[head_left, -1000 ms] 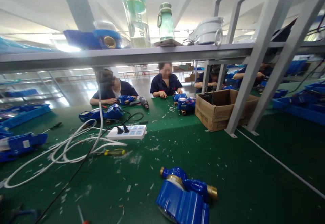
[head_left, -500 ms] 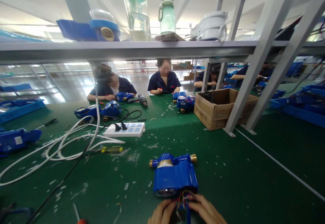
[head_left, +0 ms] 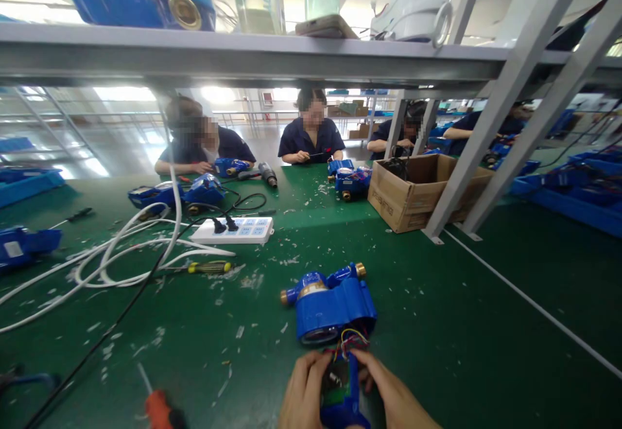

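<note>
Between my hands is a blue plastic housing with a green circuit board inside. My left hand grips its left side, fingers closed along the edge. On the other side my right hand closes on it, thumb and fingers near the top corner. Thin red, yellow, white and dark wires run from the housing to a blue water meter just beyond. That meter lies on the green table with brass threaded ends at both sides. The lower part of the housing is cut off by the frame edge.
Left lie a red-handled screwdriver, a yellow-handled screwdriver and a white power strip with looped cables. A cardboard box stands by metal struts on the right. Co-workers sit across the table beneath a shelf.
My view has tipped downward, showing more of both hands and the housing. The water meter sits slightly turned, its right end raised in the picture. Both hands stay on the housing.
</note>
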Tool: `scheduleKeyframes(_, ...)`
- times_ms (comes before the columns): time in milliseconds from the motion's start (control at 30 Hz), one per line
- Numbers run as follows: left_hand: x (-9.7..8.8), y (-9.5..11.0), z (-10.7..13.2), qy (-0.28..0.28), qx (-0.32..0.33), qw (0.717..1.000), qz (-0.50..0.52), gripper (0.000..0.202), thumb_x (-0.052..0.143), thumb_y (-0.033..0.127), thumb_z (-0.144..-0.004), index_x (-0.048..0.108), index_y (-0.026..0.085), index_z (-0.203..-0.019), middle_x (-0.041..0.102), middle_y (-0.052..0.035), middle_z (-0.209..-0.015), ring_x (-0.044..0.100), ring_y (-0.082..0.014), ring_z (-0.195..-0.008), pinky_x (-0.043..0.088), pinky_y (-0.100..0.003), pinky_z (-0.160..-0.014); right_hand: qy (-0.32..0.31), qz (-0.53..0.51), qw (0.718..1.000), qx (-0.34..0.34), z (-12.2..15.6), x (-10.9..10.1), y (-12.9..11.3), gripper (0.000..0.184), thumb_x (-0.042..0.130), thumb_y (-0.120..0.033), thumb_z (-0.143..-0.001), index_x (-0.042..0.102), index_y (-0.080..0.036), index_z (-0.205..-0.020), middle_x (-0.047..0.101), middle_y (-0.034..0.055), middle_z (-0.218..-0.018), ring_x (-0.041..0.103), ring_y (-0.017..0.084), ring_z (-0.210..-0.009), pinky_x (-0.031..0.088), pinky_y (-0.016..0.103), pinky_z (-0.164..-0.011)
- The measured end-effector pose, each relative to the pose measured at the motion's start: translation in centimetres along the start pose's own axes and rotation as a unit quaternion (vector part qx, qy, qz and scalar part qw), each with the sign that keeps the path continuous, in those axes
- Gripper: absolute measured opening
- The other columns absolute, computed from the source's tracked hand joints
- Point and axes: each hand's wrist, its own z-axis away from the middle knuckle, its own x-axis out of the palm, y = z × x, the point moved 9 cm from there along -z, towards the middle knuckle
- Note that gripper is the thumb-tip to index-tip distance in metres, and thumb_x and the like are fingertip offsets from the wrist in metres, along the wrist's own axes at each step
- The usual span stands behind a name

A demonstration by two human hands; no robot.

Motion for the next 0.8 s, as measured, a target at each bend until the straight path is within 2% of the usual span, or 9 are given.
scheduleKeyframes(67,-0.6,0.9,0.1,-0.006,0.008,1.000,0.014,0.067,0.056,0.058,-0.071,0.039,0.022,-0.124,0.043,-0.0119,-0.115,0.048,-0.0256,-0.108,0.046,-0.036,-0.087,0.003,-0.057,0.998,0.000,0.1,0.1,-0.7,0.085,0.075,-0.041,-0.054,0.038,-0.013,-0.125,0.062,0.0125,-0.099,0.060,0.025,-0.083,0.051,0.034,-0.072)
scheduleKeyframes(133,-1.3,1.9,0.1,-0.024,0.008,1.000,0.012,0.066,0.061,0.045,-0.072,0.033,0.022,-0.128,0.038,-0.0124,-0.121,0.042,-0.0267,-0.114,0.043,-0.040,-0.092,0.001,-0.135,0.991,-0.014,0.3,0.3,-1.5,0.085,0.079,-0.035,-0.054,0.037,-0.017,-0.125,0.059,0.0102,-0.106,0.058,0.024,-0.091,0.049,0.033,-0.078)
scheduleKeyframes(233,-1.9,3.0,0.0,-0.092,0.004,0.995,0.035,0.061,0.054,0.024,-0.078,0.027,0.024,-0.133,0.031,-0.0117,-0.130,0.033,-0.0266,-0.122,0.036,-0.044,-0.100,0.004,-0.217,0.976,-0.035,0.3,0.7,-2.1,0.070,0.076,-0.028,-0.063,0.040,-0.020,-0.122,0.052,0.0095,-0.118,0.054,0.023,-0.104,0.045,0.035,-0.087)
scheduleKeyframes(333,-2.8,2.7,-0.3,-0.138,-0.033,0.980,0.141,0.057,0.045,0.018,-0.081,0.024,0.024,-0.133,0.021,-0.0110,-0.137,0.025,-0.0272,-0.128,0.030,-0.045,-0.105,-0.001,-0.240,0.970,-0.031,0.2,1.3,-1.8,0.065,0.074,-0.023,-0.065,0.039,-0.021,-0.120,0.053,0.0085,-0.117,0.056,0.022,-0.103,0.047,0.035,-0.087)
scheduleKeyframes(433,-2.7,0.6,-0.2,-0.158,-0.152,0.925,0.310,0.046,0.042,0.024,-0.086,0.027,0.025,-0.129,0.029,-0.0099,-0.133,0.034,-0.0239,-0.122,0.035,-0.039,-0.101,-0.005,-0.246,0.969,-0.029,0.3,1.5,-1.4,0.065,0.074,-0.020,-0.065,0.038,-0.022,-0.120,0.054,0.0082,-0.117,0.056,0.022,-0.104,0.047,0.036,-0.088)
scheduleKeyframes(500,-1.8,-0.5,0.2,-0.181,-0.227,0.869,0.402,0.038,0.042,0.029,-0.088,0.031,0.023,-0.123,0.043,-0.0092,-0.121,0.046,-0.0201,-0.109,0.040,-0.034,-0.093,-0.001,-0.232,0.972,-0.026,0.5,1.4,-1.2,0.066,0.073,-0.019,-0.065,0.037,-0.022,-0.121,0.053,0.0092,-0.119,0.053,0.024,-0.108,0.045,0.039,-0.091)
scheduleKeyframes(567,-0.8,-1.0,0.4,-0.205,-0.270,0.825,0.451,0.034,0.045,0.032,-0.087,0.037,0.019,-0.118,0.054,-0.0071,-0.104,0.053,-0.0169,-0.092,0.043,-0.030,-0.081,0.008,-0.200,0.979,-0.028,0.6,1.1,-1.1,0.068,0.073,-0.019,-0.066,0.035,-0.021,-0.122,0.051,0.0102,-0.122,0.050,0.025,-0.112,0.043,0.041,-0.094)
scheduleKeyframes(667,-0.1,-1.3,0.5,-0.218,-0.305,0.795,0.477,0.030,0.049,0.034,-0.085,0.043,0.016,-0.109,0.056,-0.0024,-0.084,0.052,-0.0128,-0.075,0.041,-0.026,-0.067,0.023,-0.131,0.990,-0.048,0.9,0.7,-1.5,0.068,0.073,-0.021,-0.066,0.035,-0.023,-0.123,0.050,0.0096,-0.121,0.051,0.025,-0.110,0.042,0.041,-0.094)
scheduleKeyframes(800,0.3,-1.2,0.8,-0.242,-0.330,0.771,0.488,0.028,0.053,0.034,-0.083,0.048,0.013,-0.102,0.057,-0.0015,-0.077,0.051,-0.0104,-0.068,0.038,-0.024,-0.063,0.034,-0.101,0.991,-0.081,1.3,0.7,-1.7,0.069,0.072,-0.022,-0.066,0.033,-0.024,-0.122,0.053,0.0090,-0.116,0.055,0.024,-0.104,0.046,0.039,-0.090)
